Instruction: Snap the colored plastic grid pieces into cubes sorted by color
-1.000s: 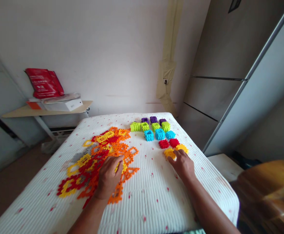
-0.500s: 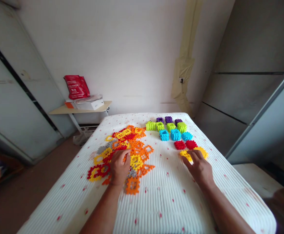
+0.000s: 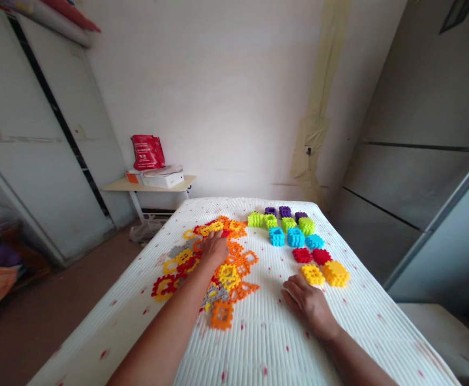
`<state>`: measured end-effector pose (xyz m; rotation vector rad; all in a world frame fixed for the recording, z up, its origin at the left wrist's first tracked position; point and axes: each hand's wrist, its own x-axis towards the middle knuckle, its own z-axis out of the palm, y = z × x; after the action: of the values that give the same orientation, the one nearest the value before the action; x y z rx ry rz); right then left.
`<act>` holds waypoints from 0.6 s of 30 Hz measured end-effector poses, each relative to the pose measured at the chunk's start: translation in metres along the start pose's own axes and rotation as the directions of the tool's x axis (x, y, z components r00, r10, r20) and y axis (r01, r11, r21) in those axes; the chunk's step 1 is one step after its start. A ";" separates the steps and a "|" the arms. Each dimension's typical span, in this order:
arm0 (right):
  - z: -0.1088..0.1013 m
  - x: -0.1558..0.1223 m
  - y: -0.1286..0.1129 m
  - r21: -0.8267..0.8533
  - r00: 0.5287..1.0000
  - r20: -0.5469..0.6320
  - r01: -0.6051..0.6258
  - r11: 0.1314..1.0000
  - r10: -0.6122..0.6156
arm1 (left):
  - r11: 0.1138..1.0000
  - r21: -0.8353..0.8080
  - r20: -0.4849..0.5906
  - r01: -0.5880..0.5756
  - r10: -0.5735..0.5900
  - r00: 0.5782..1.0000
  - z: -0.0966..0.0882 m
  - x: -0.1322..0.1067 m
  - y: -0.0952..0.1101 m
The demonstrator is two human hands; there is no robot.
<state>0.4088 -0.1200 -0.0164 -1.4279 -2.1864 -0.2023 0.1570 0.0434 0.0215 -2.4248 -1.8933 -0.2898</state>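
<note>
Flat interlocking plastic pieces with notched edges lie in a loose pile [image 3: 242, 262] on the left of the mattress, in orange, yellow, red and grey. Into the far part of this pile reaches my left hand [image 3: 215, 249], fingers extended over the pieces beside a red one; the thumb is mostly hidden. My right hand [image 3: 309, 303] rests on the white cover, its fingers stretched out, holding nothing. Just beyond it sits a stack of yellow square pieces [image 3: 313, 274], next to a thicker yellow stack [image 3: 336, 273].
Sorted stacks stand at the right: red [image 3: 302, 254], blue [image 3: 295, 237], lime green [image 3: 288, 224] and purple [image 3: 284, 212]. They rest on the spotted white mattress [image 3: 266, 343]. A small table [image 3: 117, 185] with a red bag [image 3: 148, 151] is by the far wall.
My right hand has left the yellow pieces and drawn back toward me and left. My left hand has moved farther across the pile. The view has tilted up and turned slightly left.
</note>
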 end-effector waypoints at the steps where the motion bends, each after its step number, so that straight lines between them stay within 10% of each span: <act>1: 0.001 0.000 0.000 0.004 1.000 0.000 0.007 1.000 -0.007 | 1.000 0.001 0.020 0.013 -0.013 1.000 0.001 0.007 0.001; 7: 0.003 0.001 0.000 0.019 1.000 0.020 0.008 1.000 -0.008 | 0.999 -0.019 0.043 0.047 -0.046 0.998 0.008 0.020 0.001; 14: 0.003 0.003 -0.002 -0.009 1.000 0.018 0.022 1.000 -0.022 | 0.982 -0.182 -0.188 -0.043 0.009 0.982 -0.012 -0.006 0.005; 18: 0.003 0.004 -0.003 -0.010 1.000 0.018 0.017 1.000 -0.017 | 0.692 -0.709 -0.357 -0.133 -0.191 0.914 -0.009 -0.043 0.020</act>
<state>0.4043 -0.1166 -0.0164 -1.4223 -2.2154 -0.2073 0.1658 -0.0038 0.0242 -2.3982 -1.8224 -1.7056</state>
